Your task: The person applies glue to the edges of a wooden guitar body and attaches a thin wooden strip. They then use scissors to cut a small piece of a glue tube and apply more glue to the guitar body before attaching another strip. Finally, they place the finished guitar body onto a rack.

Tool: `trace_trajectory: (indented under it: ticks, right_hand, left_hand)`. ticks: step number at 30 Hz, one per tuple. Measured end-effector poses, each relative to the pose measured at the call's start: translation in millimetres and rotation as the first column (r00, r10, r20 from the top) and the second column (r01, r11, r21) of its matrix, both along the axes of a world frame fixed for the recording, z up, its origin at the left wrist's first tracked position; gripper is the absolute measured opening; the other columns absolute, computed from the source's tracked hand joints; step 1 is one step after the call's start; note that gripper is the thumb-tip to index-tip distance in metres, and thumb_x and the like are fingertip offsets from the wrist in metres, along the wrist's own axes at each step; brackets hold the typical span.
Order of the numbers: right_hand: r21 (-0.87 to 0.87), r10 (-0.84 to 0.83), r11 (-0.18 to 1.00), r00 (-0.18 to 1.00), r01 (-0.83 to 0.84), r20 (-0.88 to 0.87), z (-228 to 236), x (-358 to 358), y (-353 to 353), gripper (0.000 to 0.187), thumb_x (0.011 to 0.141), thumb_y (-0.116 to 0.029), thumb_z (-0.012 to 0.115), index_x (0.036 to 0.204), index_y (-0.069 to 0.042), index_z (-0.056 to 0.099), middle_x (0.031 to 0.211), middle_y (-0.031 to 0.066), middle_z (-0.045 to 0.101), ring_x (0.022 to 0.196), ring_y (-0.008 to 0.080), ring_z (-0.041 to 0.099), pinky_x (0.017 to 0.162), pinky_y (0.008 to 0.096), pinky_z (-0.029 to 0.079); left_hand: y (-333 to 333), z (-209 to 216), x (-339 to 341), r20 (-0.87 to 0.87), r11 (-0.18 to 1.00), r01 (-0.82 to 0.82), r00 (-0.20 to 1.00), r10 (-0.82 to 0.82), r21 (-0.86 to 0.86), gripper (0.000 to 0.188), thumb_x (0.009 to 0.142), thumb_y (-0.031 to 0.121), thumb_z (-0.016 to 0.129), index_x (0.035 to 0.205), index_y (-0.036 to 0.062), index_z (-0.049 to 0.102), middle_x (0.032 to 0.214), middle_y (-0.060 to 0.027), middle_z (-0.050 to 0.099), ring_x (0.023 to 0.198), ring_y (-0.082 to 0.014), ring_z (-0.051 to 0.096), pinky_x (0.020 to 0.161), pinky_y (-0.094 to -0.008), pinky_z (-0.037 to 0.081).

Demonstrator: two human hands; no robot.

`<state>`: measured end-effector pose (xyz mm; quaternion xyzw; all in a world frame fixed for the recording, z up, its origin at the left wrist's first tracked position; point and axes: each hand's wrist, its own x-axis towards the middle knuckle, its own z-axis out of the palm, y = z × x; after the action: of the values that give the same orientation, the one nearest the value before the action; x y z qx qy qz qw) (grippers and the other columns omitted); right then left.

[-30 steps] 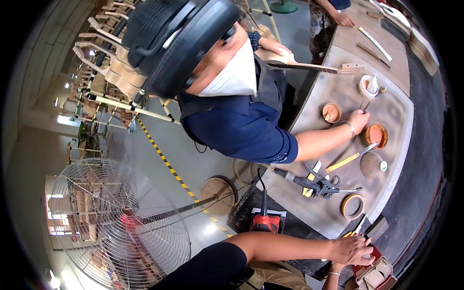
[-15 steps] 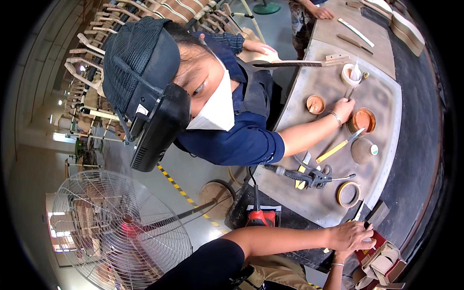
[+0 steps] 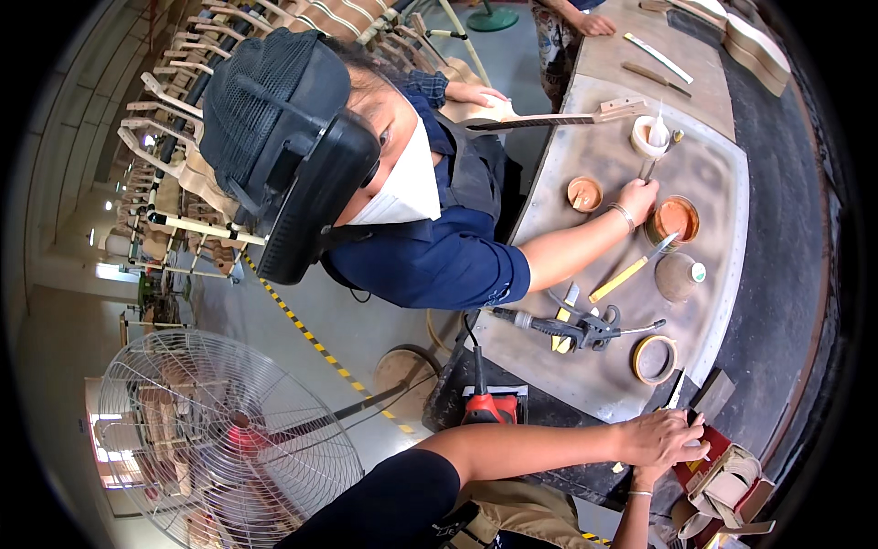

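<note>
At the near right of the bench, my left hand is bent over my right hand, its fingers curled in. What it grips, if anything, is hidden. Below it, my right hand shows only near the wrist, which has a thin bracelet; its fingers are covered. Right beside both hands is a red open box with rolled beige strips in it. A pale narrow blade and a dark flat block lie just beyond my left hand.
Across the bench, a masked co-worker's hand grips a tool by an orange-filled tin. Nearer lie a yellow-handled knife, an air blow gun, a tape roll and a red power tool. A caged fan stands left.
The bench has shifted slightly left and up in the view. The co-worker's head has tilted further down. My hands stay together beside the red box, with the left fingers slightly shifted.
</note>
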<state>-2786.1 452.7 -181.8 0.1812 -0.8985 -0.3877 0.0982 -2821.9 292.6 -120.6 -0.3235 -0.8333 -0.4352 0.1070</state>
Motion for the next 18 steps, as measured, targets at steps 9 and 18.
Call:
trace_trajectory:
  ticks: [9,18]
  right_hand:
    - [0.4,0.023,0.916,1.0,-0.026,0.012,13,-3,-1,0.061,0.101,-0.031,0.058,0.143,0.012,0.051,0.144,0.0294,0.054,0.143,0.0526,0.044,0.112,0.0719,0.034]
    - [-0.027,0.009,1.0,1.0,-0.009,0.016,2,-4,1,0.049,0.102,-0.03,0.056,0.132,0.008,0.058,0.136,0.028,0.059,0.131,0.0481,0.053,0.107,0.0705,0.039]
  left_hand:
    - [-7,3,-4,-0.01,0.999,0.014,1.0,-0.014,0.031,0.036,0.097,0.019,0.053,0.132,0.0134,0.059,0.124,-0.0206,0.061,0.093,-0.0307,0.067,0.086,-0.0422,0.054]
    - [-8,0,-4,-0.015,0.999,0.012,1.0,-0.011,0.046,0.036,0.099,0.018,0.052,0.134,0.0125,0.062,0.131,-0.0235,0.06,0.097,-0.0325,0.068,0.089,-0.0428,0.054]
